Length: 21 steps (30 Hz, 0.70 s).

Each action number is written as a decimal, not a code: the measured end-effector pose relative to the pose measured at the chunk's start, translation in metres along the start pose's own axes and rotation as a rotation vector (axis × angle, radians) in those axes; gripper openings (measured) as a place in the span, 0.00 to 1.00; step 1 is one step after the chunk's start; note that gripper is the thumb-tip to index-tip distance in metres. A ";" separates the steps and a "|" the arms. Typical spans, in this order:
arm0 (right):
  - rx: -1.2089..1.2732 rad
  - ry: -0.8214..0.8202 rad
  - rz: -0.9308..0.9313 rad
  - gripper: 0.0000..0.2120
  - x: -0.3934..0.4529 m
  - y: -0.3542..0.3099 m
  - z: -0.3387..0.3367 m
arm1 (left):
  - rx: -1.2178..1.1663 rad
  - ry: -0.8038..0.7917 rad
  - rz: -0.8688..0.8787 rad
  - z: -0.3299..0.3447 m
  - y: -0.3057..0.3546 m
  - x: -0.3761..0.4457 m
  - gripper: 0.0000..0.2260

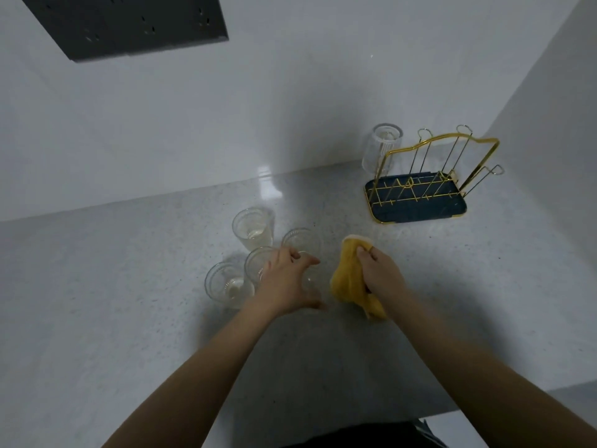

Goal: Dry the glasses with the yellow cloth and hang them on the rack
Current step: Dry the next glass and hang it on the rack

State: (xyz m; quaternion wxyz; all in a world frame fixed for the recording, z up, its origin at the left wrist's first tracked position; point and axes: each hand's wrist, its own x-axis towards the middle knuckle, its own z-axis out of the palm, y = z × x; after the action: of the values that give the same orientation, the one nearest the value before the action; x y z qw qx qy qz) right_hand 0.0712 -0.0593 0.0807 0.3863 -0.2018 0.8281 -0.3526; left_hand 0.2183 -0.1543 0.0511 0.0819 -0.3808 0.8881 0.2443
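Observation:
Several clear ribbed glasses (252, 229) stand upright in a cluster on the speckled counter, left of centre. My left hand (286, 281) reaches over the cluster's right side, with fingers and thumb curved round one faintly visible glass (309, 281). To its right, my right hand (381, 273) grips the bunched yellow cloth (347, 281), which hangs down to the counter. At the back right stands the gold wire rack (452, 156) on its dark blue tray (416, 210). One glass (382, 150) hangs upside down on the rack's far left peg; the other pegs are bare.
The light counter (129, 302) meets a white back wall, and a side wall closes in just right of the rack. A dark panel with sockets (129, 24) is on the wall at the upper left. The counter's front edge (484, 402) runs at the lower right.

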 end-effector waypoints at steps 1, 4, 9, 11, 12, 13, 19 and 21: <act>0.007 -0.009 0.013 0.22 0.000 0.002 0.002 | 0.032 -0.003 0.014 0.002 0.001 -0.001 0.40; 0.036 -0.029 0.035 0.23 -0.001 0.008 0.006 | 0.146 0.025 0.031 0.010 0.002 -0.007 0.43; 0.089 -0.033 0.043 0.23 -0.004 0.010 0.003 | 0.202 0.044 0.063 0.015 0.001 -0.009 0.45; 0.116 -0.049 0.046 0.23 -0.003 0.012 0.002 | 0.196 0.044 0.070 0.016 0.000 -0.008 0.44; 0.124 -0.062 0.051 0.24 -0.004 0.014 0.002 | 0.195 0.045 0.078 0.016 -0.001 -0.008 0.44; 0.129 -0.076 0.056 0.24 -0.005 0.016 0.002 | 0.194 0.045 0.088 0.016 -0.001 -0.007 0.43; 0.226 -0.118 0.083 0.26 -0.011 0.023 -0.009 | 0.034 0.068 0.128 0.007 0.008 -0.010 0.41; 0.275 -0.123 0.075 0.25 -0.013 0.019 -0.019 | -0.078 0.089 0.150 -0.007 0.019 -0.012 0.40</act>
State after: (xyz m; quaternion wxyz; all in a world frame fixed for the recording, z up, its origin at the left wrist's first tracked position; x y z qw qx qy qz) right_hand 0.0632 -0.0301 0.0821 0.4732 -0.1371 0.7537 -0.4350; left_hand 0.2129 -0.1392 0.0684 0.0087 -0.3265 0.9066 0.2670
